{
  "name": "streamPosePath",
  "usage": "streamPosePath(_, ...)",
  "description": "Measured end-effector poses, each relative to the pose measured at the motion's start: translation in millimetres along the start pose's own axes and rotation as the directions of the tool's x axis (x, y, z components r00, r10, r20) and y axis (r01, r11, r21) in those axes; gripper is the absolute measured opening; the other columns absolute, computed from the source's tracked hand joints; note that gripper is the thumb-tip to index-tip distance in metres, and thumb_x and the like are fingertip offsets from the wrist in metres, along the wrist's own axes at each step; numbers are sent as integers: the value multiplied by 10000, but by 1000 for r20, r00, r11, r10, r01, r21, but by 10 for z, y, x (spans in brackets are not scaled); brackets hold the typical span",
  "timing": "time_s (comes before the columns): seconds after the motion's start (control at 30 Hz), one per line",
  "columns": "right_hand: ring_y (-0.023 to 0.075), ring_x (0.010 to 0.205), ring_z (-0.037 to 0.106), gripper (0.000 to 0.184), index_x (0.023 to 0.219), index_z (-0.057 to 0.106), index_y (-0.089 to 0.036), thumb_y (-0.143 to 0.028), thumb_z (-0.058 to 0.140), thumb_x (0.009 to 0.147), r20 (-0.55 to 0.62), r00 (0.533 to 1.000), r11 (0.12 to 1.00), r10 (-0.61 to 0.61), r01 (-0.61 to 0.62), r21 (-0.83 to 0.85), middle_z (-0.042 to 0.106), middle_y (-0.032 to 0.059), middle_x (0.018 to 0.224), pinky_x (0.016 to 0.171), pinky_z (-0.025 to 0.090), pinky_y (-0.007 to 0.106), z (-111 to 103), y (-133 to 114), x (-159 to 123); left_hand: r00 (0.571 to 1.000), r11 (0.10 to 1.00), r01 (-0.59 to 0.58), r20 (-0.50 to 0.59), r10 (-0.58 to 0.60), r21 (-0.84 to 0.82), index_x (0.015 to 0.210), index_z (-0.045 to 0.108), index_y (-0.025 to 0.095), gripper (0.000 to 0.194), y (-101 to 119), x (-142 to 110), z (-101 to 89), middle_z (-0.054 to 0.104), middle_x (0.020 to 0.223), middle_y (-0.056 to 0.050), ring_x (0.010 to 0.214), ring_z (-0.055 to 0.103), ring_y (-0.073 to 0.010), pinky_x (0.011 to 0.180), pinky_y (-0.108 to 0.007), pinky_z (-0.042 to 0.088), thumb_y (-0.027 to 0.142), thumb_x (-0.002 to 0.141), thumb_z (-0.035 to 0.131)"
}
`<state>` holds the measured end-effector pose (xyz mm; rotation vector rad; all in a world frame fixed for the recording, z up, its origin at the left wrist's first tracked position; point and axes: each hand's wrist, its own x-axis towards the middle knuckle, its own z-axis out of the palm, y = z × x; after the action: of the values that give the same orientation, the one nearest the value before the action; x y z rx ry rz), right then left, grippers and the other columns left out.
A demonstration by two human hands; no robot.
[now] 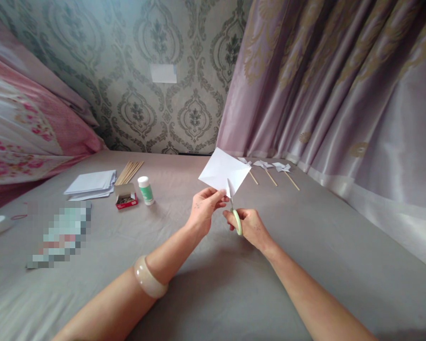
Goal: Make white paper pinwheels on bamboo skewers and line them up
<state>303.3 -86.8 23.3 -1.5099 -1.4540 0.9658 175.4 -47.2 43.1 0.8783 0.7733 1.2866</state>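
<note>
A square sheet of white paper point(222, 169) is held up in the middle of the view, one corner turned toward me. My left hand point(206, 204) pinches it near that lower corner between thumb and fingers. Scissors with pale green handles point(237, 222) are gripped in my right hand point(249, 225), just below the paper. Their blades lie at the near corner and point toward the sheet's middle; one blade shows over the paper. Behind the sheet to the right lie three paper pinwheels point(281, 166) on thin sticks, the leftmost partly hidden by the paper.
On the left of the grey sheet point(177, 274) are stacked white papers point(90, 183), a bundle of wooden sticks point(129, 172), an open red box point(127, 201) of small items and a white-capped green bottle point(146, 191). A blurred-out object point(66, 232) lies nearer. Curtains point(305, 85) hang at right.
</note>
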Motion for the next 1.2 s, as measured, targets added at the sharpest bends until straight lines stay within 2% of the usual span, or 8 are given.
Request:
streamPosePath(0.83,86,424,405,411,490,545,-160,-500,647,697,-25,1000,1000,0,0,-8,524,-7,446,435,296,224,10,26,2,1000,999,17,-18,-18,-37,600,611,106,222,12,4,-8,615,585,-29,584,600,-97,564,-185,453,246,573,781)
streamPosePath(1.2,88,432,410,411,476,540,-160,-490,638,699,-14,1000,1000,2,-2,-25,515,-8,440,448,309,224,0,-13,-16,1000,994,16,-25,-19,-108,696,634,100,245,19,28,-19,637,601,-33,559,592,-86,548,-181,452,263,592,784)
